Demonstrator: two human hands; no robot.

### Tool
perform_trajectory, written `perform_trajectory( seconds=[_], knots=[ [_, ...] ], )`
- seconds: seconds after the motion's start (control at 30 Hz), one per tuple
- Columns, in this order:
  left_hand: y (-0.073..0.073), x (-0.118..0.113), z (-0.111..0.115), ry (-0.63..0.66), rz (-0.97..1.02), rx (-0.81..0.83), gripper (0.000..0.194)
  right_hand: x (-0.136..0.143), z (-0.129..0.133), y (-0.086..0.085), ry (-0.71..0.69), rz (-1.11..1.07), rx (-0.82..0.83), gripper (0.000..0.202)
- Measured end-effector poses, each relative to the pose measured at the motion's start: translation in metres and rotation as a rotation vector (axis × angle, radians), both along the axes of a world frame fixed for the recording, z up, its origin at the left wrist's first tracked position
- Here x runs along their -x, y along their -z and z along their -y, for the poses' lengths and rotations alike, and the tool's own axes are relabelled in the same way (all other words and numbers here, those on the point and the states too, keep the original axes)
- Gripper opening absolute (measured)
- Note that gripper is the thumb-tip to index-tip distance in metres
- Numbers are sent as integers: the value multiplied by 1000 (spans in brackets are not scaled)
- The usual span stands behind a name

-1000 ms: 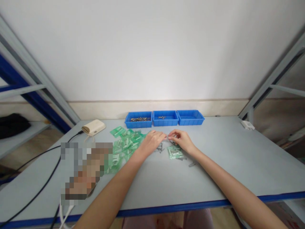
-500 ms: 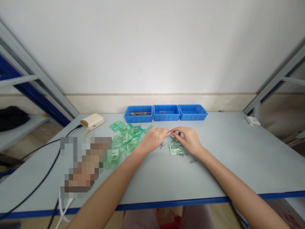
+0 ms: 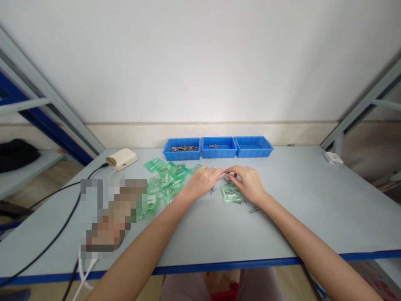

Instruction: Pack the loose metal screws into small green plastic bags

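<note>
My left hand [image 3: 204, 180] and my right hand [image 3: 247, 179] meet fingertip to fingertip above the middle of the table. Both are closed in a pinch around something too small and hidden to make out. Just below my right hand lies a green plastic bag [image 3: 230, 194] with screws inside. Loose screws [image 3: 253, 210] rest beside it, and a few more lie between my hands. A heap of green bags [image 3: 169, 179] with small metal parts spreads to the left of my left hand.
Along the wall stand three blue bins: the left [image 3: 182, 156] holds many screws, the middle [image 3: 219, 154] a few, the right [image 3: 254, 153] none visible. A cream device [image 3: 123, 158], cables [image 3: 64, 225] and a pixelated object [image 3: 112, 217] lie left. A white item [image 3: 333, 158] sits far right.
</note>
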State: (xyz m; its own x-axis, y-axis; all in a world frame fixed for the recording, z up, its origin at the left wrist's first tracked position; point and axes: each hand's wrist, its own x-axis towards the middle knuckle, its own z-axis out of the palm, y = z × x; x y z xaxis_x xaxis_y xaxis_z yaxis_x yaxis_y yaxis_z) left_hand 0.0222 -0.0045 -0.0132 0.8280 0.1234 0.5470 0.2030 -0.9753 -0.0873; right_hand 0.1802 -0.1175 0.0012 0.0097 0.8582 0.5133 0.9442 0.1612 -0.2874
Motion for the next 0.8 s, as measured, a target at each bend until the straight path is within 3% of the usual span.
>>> perform_trajectory(
  seconds=[0.27, 0.8],
  knots=[
    [0, 0, 1, -6, 21, 37, 36, 2, -2, 2, -9, -13, -16, 13],
    [1, -1, 6, -85, -22, 81, 34, -5, 2, 4, -32, 60, -98, 25]
  ],
)
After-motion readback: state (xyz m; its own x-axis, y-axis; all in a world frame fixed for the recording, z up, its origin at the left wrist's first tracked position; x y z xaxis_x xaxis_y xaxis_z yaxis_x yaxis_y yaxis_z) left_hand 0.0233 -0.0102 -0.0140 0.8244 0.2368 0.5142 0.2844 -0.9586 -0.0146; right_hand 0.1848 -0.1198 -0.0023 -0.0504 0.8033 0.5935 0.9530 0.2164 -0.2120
